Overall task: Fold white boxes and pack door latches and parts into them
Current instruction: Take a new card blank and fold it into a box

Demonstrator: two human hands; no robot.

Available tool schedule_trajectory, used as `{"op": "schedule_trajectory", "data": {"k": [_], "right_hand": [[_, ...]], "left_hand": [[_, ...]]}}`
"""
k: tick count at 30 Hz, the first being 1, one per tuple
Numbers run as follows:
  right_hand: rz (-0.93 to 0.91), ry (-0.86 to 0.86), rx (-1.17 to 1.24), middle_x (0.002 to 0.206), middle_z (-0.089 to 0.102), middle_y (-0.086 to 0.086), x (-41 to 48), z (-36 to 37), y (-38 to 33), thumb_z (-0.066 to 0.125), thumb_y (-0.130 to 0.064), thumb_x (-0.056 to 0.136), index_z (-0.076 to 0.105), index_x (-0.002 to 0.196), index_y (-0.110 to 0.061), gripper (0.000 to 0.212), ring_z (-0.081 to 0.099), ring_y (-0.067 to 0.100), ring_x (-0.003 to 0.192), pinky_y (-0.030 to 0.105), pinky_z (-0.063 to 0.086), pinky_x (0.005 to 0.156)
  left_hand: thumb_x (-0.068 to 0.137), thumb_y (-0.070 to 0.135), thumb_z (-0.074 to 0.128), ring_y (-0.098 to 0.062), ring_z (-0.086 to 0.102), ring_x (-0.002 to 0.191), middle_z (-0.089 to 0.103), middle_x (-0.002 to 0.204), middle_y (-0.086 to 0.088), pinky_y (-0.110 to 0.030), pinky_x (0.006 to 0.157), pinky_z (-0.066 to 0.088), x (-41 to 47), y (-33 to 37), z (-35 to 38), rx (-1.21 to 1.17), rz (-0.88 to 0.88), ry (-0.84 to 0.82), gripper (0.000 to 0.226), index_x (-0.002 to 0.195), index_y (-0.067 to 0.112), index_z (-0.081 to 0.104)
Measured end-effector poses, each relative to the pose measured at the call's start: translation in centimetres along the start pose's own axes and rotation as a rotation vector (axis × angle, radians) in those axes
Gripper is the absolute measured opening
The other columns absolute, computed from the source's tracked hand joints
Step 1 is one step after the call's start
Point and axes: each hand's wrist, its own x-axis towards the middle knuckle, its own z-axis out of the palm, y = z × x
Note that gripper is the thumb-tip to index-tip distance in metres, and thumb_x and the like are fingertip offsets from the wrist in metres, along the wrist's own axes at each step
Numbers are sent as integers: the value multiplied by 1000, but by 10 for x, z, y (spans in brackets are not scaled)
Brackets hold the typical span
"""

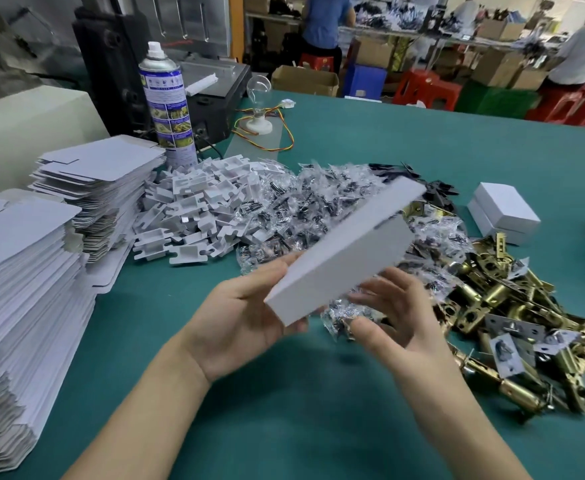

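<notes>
Fingers of the left hand were curled under the near end of the white box, with the thumb along its side, so that hand held the box up over the table. The box was tilted, its far end higher, and it looked closed, though it was blurry. The right hand was just beside the box's lower edge, fingers loose and spread, holding nothing that I could see. I could not tell if its fingertips touched the card. The box was thin card, so it was likely light and a bit stiff, but easy to dent if squeezed hard in the middle. The best places to hold it seemed to be the edges and corners, where the folds make it strong. If a latch was inside, it would feel heavier and could slide about. Right under the hands lay a heap of small clear bags with dark parts in them. To the right was a pile of brass latches, and past it two done boxes, one on the other. To the left lay white plastic pieces and tall stacks of flat box sheets. A spray can stood behind them.
</notes>
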Motion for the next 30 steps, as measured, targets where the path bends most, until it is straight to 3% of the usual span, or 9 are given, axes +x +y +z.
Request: {"op": "schedule_trajectory", "data": {"k": [2,5,7,9,14,19,23,26,30], "right_hand": [[12,-80,154,124,71,-10,5,2,0,93,-47,62,52,133,-23,87,68,8,116,19,55,87],[-69,-41,199,121,73,-4,8,6,0,89,-40,70,55,126,-17,69,69,15,115,28,56,90],[-81,13,166,115,74,0,10,8,2,88,-41,70,54,121,-22,64,71,17,108,32,58,83],[-97,94,41,114,73,0,10,10,4,85,-43,72,53,115,-30,56,71,19,106,34,57,84],[-138,147,-23,114,71,-8,5,12,14,86,-29,77,51,119,-37,55,72,15,102,24,57,82],[-105,66,-188,113,72,-14,-4,9,18,85,-21,84,54,119,-38,50,70,10,102,25,57,84],[-109,16,-275,116,71,-16,-6,6,15,89,-27,81,53,122,-38,56,68,9,109,27,55,90],[-166,-25,-309,126,66,-13,-3,-5,3,79,-43,82,52,133,-33,58,63,15,119,35,52,97],[-272,151,-445,112,65,-12,38,-35,-25,60,-35,96,62,127,-26,32,63,4,108,20,54,87]], "left_hand": [[92,29,62,-20,68,76,71,102,-9,-28,65,53,1,-6,4,24,-96,-53,38,126,17,74],[97,28,58,-23,61,64,64,94,-16,-27,55,49,5,-15,9,247,-166,-59,45,138,7,56],[101,30,59,-24,64,67,68,95,-15,-27,55,51,3,-18,10,482,-168,-38,39,135,12,59],[108,26,57,-15,65,69,74,94,-5,-25,55,51,1,-16,9,647,-115,18,21,125,23,68],[109,41,47,-1,59,76,72,96,8,-26,70,51,0,-4,2,1032,127,197,28,117,30,71],[94,52,62,-8,66,99,73,117,5,-28,81,52,-1,-2,0,1081,253,83,36,124,32,68],[83,47,76,-18,70,93,77,106,6,-41,83,55,3,-6,-2,1145,298,67,34,114,33,73],[81,50,77,-20,71,88,78,102,9,-35,78,57,3,-8,-4,1140,327,82,31,110,39,74],[79,53,77,-19,72,91,78,107,11,-24,75,57,4,-9,-5,1103,331,97,32,110,45,74]]}}
